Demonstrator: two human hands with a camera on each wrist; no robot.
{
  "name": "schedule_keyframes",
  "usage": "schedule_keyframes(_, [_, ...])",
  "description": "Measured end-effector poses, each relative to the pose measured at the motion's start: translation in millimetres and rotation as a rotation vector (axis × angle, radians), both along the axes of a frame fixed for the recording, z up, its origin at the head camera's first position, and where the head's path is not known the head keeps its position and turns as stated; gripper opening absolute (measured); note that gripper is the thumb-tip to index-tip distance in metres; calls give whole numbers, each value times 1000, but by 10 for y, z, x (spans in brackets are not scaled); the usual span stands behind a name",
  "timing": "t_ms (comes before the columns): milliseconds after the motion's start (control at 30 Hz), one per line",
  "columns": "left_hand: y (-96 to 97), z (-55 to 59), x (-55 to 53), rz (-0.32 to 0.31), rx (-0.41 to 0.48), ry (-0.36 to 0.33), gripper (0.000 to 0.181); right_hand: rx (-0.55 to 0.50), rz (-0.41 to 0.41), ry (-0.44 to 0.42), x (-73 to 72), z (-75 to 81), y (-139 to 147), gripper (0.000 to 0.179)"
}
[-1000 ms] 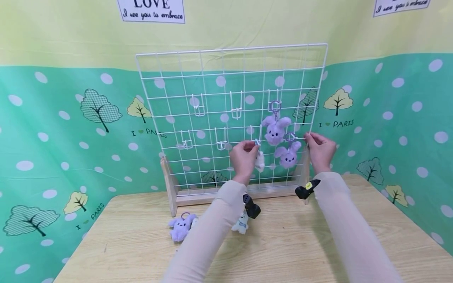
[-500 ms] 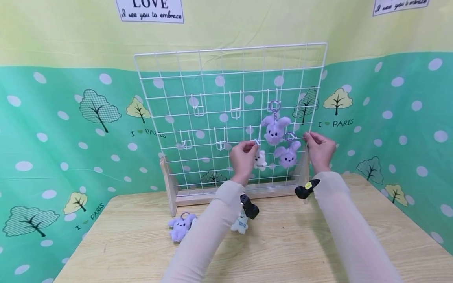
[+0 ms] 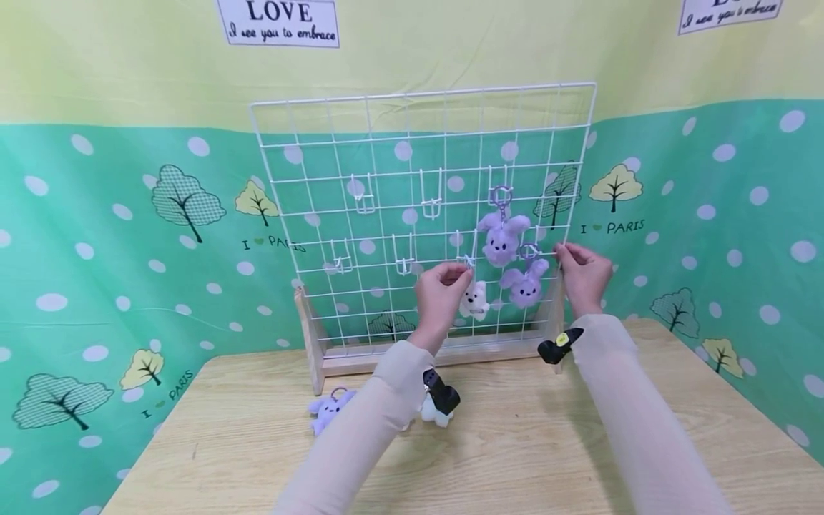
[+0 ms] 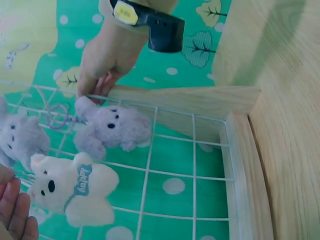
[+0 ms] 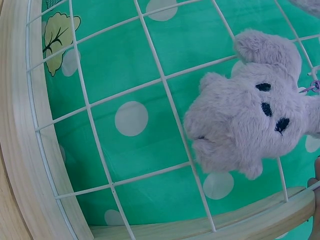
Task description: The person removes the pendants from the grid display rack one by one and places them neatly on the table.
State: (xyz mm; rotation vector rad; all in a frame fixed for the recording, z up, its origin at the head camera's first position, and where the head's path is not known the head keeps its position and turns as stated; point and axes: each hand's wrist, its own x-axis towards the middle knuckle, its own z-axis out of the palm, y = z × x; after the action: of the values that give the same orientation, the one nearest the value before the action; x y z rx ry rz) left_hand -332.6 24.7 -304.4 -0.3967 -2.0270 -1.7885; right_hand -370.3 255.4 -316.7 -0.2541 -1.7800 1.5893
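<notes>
1. At the lower right of the white wire grid [image 3: 425, 94], we see the left hand [image 3: 439, 300] with its thumb and forefinger pinched together on the fitting above a white bear keychain [image 3: 475, 304].
2. We find the bear hanging upright just below those fingertips, before the mesh; from the left wrist we make out a blue band with pale lettering across it.
3. Right at the fingertips we see a white hook [image 3: 465, 259], partly hidden, and we cannot tell whether the bear's ring is on it.
4. On the grid's right edge we see the right hand [image 3: 584, 279] gripping the wire, thumb and fingers closed together.
5. Between the hands we see the upper purple bunny keychain [image 3: 502, 243] and, below and to its right, the lower purple bunny keychain [image 3: 526, 290], both hanging by rings.
6. Farther left we count four more white hooks [image 3: 404, 265].
7. On the wooden table [image 3: 515, 458], near the stand [image 3: 310, 343], we see another purple bunny [image 3: 328, 409] at left and a white plush [image 3: 436, 415], partly covered by the black wrist camera [image 3: 440, 392].
</notes>
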Motion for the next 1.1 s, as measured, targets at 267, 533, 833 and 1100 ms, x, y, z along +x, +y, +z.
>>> schedule_keyframes(267, [-83,77,166,-39,6,-2,11,-1,1,5,2,-1,-4,39])
schedule_keyframes(533, [-269,35,404,-90,-13,-48,12,-2,0,6,-2,0,-4,38])
schedule_keyframes(833, [-545,-189,732,-161,-60,-136,15,-13,11,1,11,3,-4,38])
schedule_keyframes(1100, [-805,-467,1023,-195,-82,-222,17,-23,19,5,9,3,-5,39])
